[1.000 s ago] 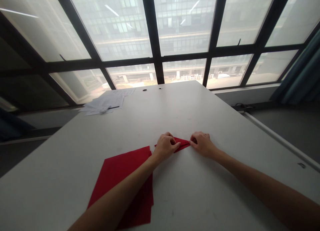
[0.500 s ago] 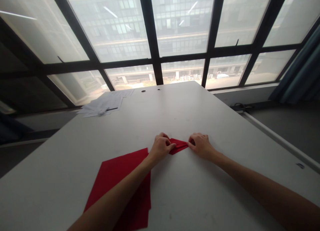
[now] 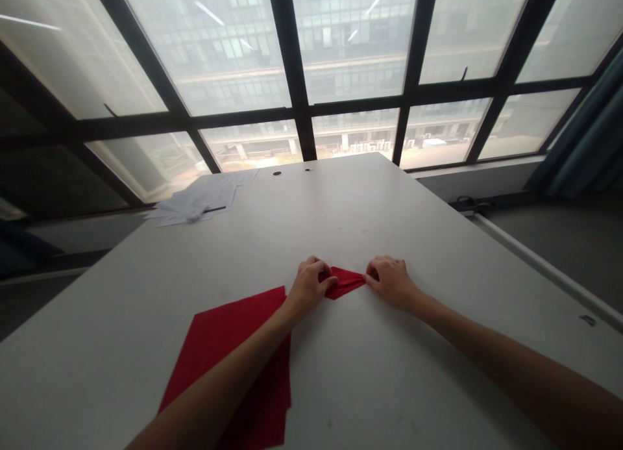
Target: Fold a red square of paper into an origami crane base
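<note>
A small piece of folded red paper lies on the white table between my hands, with creases running toward its narrow right tip. My left hand is closed on its left end, thumb on top. At the pointed right tip, my right hand pinches the paper between thumb and fingers. Larger sheets of red paper lie to the left, partly covered by my left forearm.
On the far left of the white table are scattered white papers with a dark pen on them. A round cable hole sits near the far edge. Large windows stand beyond, and a blue curtain hangs at right.
The view has shifted slightly. Both hands keep their hold on the folded red paper, and the left thumb has drawn back a little to the left.
</note>
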Available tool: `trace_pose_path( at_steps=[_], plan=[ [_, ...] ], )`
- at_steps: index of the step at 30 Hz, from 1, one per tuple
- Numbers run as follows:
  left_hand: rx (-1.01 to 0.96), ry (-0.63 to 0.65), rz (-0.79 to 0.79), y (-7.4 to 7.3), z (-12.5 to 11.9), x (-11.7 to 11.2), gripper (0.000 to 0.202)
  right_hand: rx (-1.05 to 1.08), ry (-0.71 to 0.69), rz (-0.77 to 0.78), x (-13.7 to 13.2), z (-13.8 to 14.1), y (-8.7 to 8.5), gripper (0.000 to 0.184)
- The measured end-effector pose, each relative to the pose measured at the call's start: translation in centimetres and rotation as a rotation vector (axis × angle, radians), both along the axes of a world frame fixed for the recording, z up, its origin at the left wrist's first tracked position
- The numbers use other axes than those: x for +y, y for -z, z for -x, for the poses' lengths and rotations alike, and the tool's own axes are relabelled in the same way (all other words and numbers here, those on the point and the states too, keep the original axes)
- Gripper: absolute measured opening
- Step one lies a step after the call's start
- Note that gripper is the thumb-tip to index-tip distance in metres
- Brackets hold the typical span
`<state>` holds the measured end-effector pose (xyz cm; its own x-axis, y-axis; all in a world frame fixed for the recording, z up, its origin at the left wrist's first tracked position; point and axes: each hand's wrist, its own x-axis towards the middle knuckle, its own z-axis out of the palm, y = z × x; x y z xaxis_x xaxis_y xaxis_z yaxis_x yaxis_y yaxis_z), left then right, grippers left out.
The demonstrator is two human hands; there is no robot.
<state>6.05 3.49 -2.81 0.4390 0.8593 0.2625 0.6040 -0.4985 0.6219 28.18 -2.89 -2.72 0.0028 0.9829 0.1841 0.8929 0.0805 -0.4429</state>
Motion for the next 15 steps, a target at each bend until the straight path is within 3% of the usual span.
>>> trace_pose_path(
  at_steps=[6, 11, 15],
  plan=[
    [0.02, 0.058, -0.044, 0.08, 0.31, -0.22, 0.003, 0.005, 0.002, -0.004, 0.02, -0.03, 0.11, 0.015],
    [0.152, 0.239, -0.247, -0.23, 0.62, -0.66, 0.043, 0.022, 0.007, 0.004, 0.17, -0.13, -0.08, 0.014],
    [0.332, 0.428, -0.335, -0.42, 0.82, -0.63, 0.054, 0.048, 0.026, -0.002, 0.15, 0.0, -0.03, 0.014]
  ],
)
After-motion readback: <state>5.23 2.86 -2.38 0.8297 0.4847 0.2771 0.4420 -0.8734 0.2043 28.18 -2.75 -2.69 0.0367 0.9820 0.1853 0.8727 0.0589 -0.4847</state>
